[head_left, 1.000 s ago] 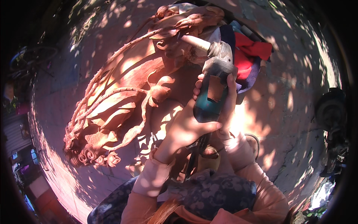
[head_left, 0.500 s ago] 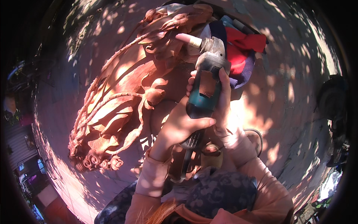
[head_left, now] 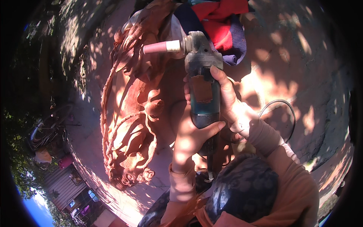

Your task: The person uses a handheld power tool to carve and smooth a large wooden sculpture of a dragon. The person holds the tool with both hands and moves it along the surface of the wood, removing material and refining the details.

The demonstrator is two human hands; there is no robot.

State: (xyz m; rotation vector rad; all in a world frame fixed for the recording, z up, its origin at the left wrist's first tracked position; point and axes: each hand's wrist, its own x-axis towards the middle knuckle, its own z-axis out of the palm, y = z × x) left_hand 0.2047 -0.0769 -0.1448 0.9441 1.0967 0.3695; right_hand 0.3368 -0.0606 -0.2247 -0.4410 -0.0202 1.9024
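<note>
Both my hands are wrapped round a green and black angle grinder (head_left: 205, 108). My left hand (head_left: 191, 128) grips the rear of its body, thumb laid across the top. My right hand (head_left: 228, 94) clasps the right side nearer the grey metal head. From the head a pink and cream cylindrical sanding bit (head_left: 162, 47) points left. Its tip overlaps the upper part of a reddish-brown carved sculpture (head_left: 128, 94) in this view; whether they touch I cannot tell. Leaves, stems, a bulb-shaped fruit (head_left: 153, 107) and curled flowers (head_left: 132, 178) are carved on it.
A red and navy cloth (head_left: 223, 36) lies beyond the grinder. A dark power cord (head_left: 291, 113) loops on the ground to my right. My knee in dark patterned trousers (head_left: 245, 189) is close below my hands. A bicycle (head_left: 47, 130) stands far left, near a small shed (head_left: 64, 185).
The view has turned, so the sculpture appears more upright and the cloth higher up. The grinder's bit points more squarely left. Both hands keep their hold.
</note>
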